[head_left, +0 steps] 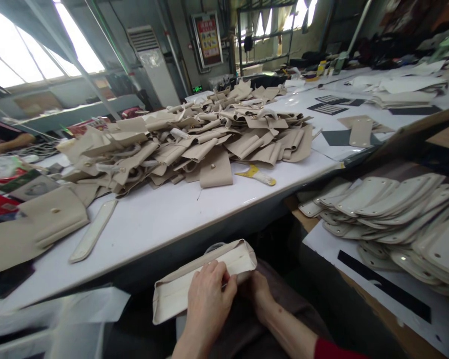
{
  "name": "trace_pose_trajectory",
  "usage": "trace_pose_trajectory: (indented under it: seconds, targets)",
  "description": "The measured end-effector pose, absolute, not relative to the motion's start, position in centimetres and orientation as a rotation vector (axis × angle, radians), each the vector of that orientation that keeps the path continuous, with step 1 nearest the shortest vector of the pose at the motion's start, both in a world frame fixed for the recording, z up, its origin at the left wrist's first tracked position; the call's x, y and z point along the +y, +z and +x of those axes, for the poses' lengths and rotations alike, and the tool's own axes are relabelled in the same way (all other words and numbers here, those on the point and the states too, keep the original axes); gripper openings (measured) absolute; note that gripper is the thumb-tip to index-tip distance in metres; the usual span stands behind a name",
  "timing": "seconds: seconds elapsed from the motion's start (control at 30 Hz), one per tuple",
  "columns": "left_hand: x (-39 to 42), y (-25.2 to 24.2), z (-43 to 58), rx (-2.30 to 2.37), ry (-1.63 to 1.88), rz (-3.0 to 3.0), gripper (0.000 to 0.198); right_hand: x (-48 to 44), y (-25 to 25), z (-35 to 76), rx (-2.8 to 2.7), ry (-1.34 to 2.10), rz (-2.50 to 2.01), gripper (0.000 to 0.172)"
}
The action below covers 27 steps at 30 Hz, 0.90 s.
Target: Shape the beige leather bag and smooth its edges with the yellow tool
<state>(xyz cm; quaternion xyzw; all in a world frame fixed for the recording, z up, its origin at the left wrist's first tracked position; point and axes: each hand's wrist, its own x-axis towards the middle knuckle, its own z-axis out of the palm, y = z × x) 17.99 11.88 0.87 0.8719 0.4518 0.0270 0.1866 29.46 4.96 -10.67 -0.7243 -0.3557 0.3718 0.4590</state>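
Note:
Over my lap I hold a beige bag piece [172,294], long and box-shaped, with a raised rim around a white panel. My left hand [209,289] lies across the white panel, its fingers curled and pinching the near edge. At the right end, my right hand [260,294] grips the piece from the side and below; most of its fingertips are hidden behind it. Part of a pale loop [214,247] shows behind the far rim.
A wide heap of beige bag parts [194,139] covers the white table [164,214]. Near its edge lie a yellow-handled tool [256,174] and a pale strip [93,232]. Stacked pale panels [389,204] and a black strip [385,286] lie at right. Another person's arm [11,142] shows far left.

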Motion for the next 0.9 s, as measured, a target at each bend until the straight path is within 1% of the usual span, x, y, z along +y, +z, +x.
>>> trace_pose_trajectory:
  seconds: [0.07, 0.17, 0.2, 0.27, 0.3, 0.33, 0.47, 0.73, 0.77, 0.83, 0.9]
  targets:
    - [11.7, 0.9, 17.9, 1.277, 0.099, 2.473, 0.021, 2.9, -10.4, 29.7, -0.828, 0.845, -1.823, 0.035]
    - [11.4, 0.8, 17.8, 1.281, 0.114, 2.504, 0.021, -0.1, -8.1, 29.6, -1.118, 0.510, -1.658, 0.024]
    - [11.3, 0.7, 17.7, 1.282, 0.109, 2.512, 0.021, -0.7, -7.1, 29.5, -1.286, 0.349, -1.573, 0.029]
    - [11.2, 0.6, 17.6, 1.285, 0.088, 2.533, 0.022, -1.0, -5.4, 29.2, -1.577, 0.066, -1.482, 0.049]
    - [11.1, 0.5, 17.6, 1.291, 0.081, 2.544, 0.022, -0.7, -4.9, 29.0, -1.660, -0.020, -1.508, 0.054]
    - [11.0, 0.5, 17.6, 1.297, 0.079, 2.557, 0.021, -0.4, -4.7, 28.9, -1.714, -0.078, -1.556, 0.056]
    - [10.7, 0.5, 17.4, 1.309, 0.132, 2.586, 0.020, 0.7, -5.4, 28.4, -1.780, -0.202, -1.706, 0.049]
    - [9.7, -1.1, 16.5, 1.320, 0.420, 2.510, 0.020, 0.6, -6.3, 27.8, -1.836, -0.400, -1.694, 0.042]
    - [9.6, -1.3, 16.4, 1.326, 0.462, 2.488, 0.018, 0.6, -6.3, 27.8, -1.836, -0.410, -1.686, 0.041]
    - [9.5, -1.4, 16.1, 1.345, 0.566, 2.406, 0.006, 0.8, -6.4, 27.7, -1.833, -0.414, -1.678, 0.041]
    - [9.5, -1.3, 15.7, 1.343, 0.644, 2.317, 0.011, 1.0, -6.7, 27.6, -1.834, -0.401, -1.678, 0.041]
